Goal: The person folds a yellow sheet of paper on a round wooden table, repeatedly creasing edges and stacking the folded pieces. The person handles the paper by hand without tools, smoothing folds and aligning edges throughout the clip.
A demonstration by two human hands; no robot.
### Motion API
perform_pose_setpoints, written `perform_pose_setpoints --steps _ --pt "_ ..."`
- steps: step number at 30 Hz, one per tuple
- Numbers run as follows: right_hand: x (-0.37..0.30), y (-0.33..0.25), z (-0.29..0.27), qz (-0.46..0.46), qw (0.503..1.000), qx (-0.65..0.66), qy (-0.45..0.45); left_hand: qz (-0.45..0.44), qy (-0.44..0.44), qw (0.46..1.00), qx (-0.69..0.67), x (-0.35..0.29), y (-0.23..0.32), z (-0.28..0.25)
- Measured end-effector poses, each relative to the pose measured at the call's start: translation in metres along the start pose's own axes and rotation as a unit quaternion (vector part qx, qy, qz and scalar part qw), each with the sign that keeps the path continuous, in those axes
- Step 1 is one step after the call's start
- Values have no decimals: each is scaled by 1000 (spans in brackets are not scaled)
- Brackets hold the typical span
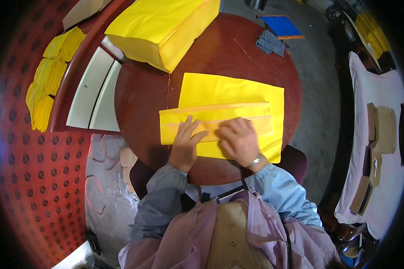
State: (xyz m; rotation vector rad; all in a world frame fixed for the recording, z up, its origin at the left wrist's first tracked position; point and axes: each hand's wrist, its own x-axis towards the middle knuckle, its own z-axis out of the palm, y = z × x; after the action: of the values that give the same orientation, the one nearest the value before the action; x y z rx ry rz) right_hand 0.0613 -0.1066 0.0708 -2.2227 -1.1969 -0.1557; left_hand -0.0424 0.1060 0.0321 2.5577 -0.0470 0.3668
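A long yellow folded piece of cloth-like material (215, 114) with a pale line along it lies across a larger flat yellow sheet (229, 87). Both rest on a round dark red table (139, 103) in front of me. On the folded piece's left part my left hand (186, 143) lies with its fingers spread. Farther right, my right hand (240, 141) presses on the same piece with bent fingers, smeared by motion. I cannot make out whether it pinches the material. A watch (255, 160) is on my right wrist.
A thick stack of folded yellow pieces (161, 31) stands at the table's far left. A crumpled grey cloth (270, 43) lies at the far right edge, with a blue mat (282, 27) beyond. More yellow bundles (54, 76) sit left; cardboard boxes (384, 130) rest on a pale-covered surface right.
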Motion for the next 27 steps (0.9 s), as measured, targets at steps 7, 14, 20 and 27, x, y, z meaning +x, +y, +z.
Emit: perform_pose_setpoints --steps 7,14,20,27 --pt "-13 7 -4 27 999 -24 -9 -31 10 999 1 -10 2 -3" --pt "-33 18 -20 60 997 -43 32 -80 30 996 -23 -12 5 -5" --pt "-35 21 -16 70 995 -46 62 -98 62 993 -6 -21 2 -10" --pt "-33 18 -7 93 988 -78 94 -167 97 978 -82 -32 -4 -18"
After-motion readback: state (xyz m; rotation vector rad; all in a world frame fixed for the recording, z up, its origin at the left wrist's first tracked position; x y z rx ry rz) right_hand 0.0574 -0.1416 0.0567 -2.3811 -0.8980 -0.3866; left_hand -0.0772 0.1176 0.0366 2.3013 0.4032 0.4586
